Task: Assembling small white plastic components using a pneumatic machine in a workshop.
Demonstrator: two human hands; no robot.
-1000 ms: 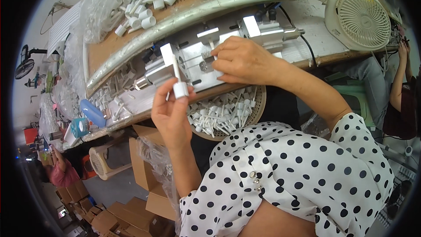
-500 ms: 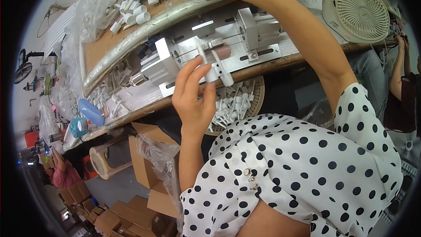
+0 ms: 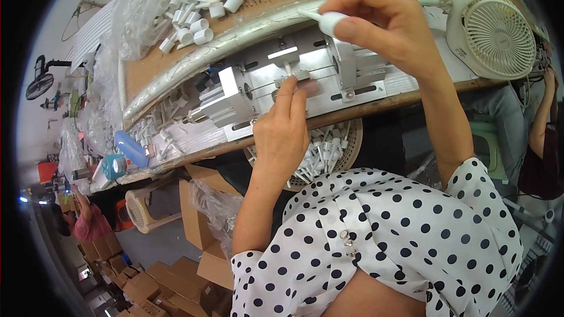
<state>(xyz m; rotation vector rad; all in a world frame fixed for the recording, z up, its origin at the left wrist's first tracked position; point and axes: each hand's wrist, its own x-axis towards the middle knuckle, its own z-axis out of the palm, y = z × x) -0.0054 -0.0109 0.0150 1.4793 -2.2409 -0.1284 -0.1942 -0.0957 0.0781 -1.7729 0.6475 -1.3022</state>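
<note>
1. Up and left of my left hand, loose white sticks lie heaped on a board; these look like the ones left to do.
2. My left hand reaches to the middle of the metal machine, fingers straight and close together. A pale stem stands just beyond the fingertips, so one piece seems set there; I cannot tell whether I grip it.
3. Below that hand, a basket holds many similar pieces, probably done.
4. My right hand pinches a white capped stick above the machine's right half, not yet placed.
5. Half a second ago, my left hand held a piece over the machine while my right reached to the heap; now the left is down at the machine and the right is back, holding a piece.
</note>
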